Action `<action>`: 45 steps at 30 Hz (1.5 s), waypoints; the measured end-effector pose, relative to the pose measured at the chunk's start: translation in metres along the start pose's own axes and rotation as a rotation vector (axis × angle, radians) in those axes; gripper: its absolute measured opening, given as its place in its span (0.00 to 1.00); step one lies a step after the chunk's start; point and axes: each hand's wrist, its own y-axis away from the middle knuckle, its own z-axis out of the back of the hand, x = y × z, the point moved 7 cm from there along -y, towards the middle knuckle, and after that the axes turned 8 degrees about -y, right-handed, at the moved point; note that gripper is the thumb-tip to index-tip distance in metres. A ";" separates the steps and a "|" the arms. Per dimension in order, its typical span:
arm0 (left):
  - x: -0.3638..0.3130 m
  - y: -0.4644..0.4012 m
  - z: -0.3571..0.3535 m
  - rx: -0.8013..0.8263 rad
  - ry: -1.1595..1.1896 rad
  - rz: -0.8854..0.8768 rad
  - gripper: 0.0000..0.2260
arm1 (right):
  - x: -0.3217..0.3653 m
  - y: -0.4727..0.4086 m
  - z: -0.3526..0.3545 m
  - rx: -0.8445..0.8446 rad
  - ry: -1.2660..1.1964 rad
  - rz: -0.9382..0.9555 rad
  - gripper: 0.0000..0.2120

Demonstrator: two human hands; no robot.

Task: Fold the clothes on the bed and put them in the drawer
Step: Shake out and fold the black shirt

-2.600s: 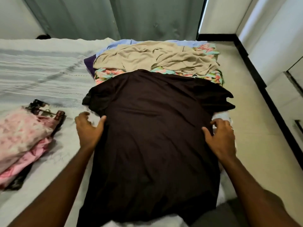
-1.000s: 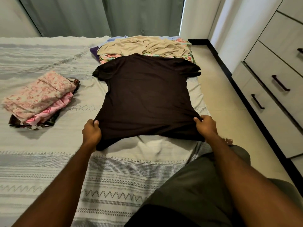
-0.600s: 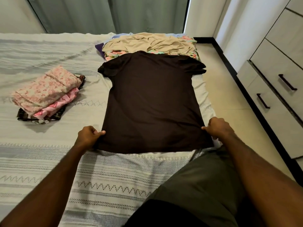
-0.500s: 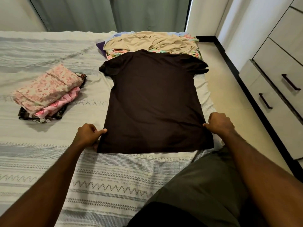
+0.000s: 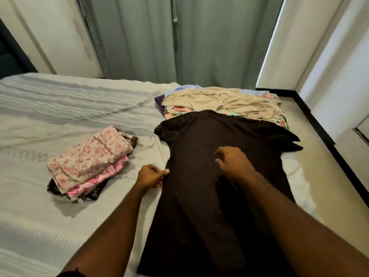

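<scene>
Hands (image 5: 191,170) now mid-shirt (image 5: 199,206), off hem.

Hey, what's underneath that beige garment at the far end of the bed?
Under the beige garment a floral cloth, a light blue piece and a purple edge peek out; the rest is covered.

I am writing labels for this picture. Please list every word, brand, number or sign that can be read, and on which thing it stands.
None can be read.
Dark brown short-sleeved T-shirt: plain, no print visible.
Folded pile of pink patterned clothes: only floral and zigzag patterns, no letters.
White woven bedspread: only stripes.
</scene>
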 end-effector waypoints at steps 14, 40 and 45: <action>0.040 -0.043 -0.007 0.123 0.417 0.144 0.13 | 0.129 -0.200 -0.122 0.195 -0.049 0.164 0.28; 0.031 -0.031 -0.014 0.107 0.345 -0.090 0.22 | 0.091 -0.247 -0.173 0.101 -0.246 -0.067 0.28; -0.013 -0.006 -0.029 -0.020 0.007 -0.290 0.07 | 0.078 -0.247 -0.141 0.017 -0.779 -0.133 0.21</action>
